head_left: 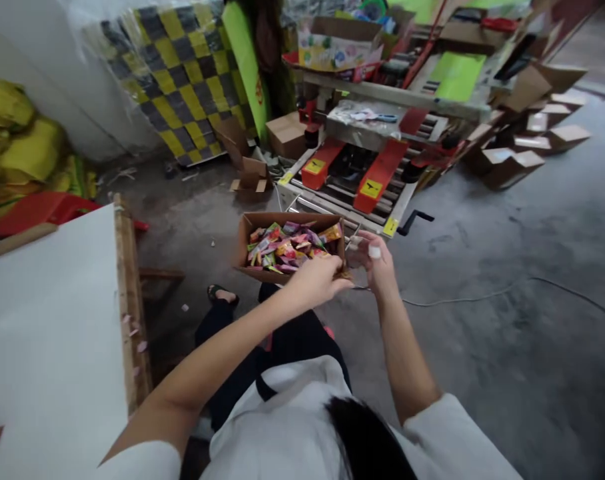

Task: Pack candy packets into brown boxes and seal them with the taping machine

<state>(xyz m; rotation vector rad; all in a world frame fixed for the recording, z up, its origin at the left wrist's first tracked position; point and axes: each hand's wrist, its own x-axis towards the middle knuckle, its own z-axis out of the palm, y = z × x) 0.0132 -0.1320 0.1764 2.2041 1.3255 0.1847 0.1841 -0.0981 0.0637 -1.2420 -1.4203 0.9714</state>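
A brown cardboard box (244,243) filled with small colourful candy packets (287,245) sits in front of my knees, at the end of a roller conveyor. My left hand (325,279) reaches across to the near right corner of the box. Its fingers are bent over the rim there and the thumb sticks out to the right; the fingertips are partly hidden. Just beyond the right end of the box is my right hand (377,259), fingers curved and somewhat apart, slightly blurred. A white wrap covers one of its digits. I make out nothing in it.
Ahead stands a carton-sealing machine (362,157) with red side belts and a black crank (415,221). Opened cartons (517,160) lie at the right. A white-topped table (52,300) is at my left. A grey cable (457,300) crosses the floor.
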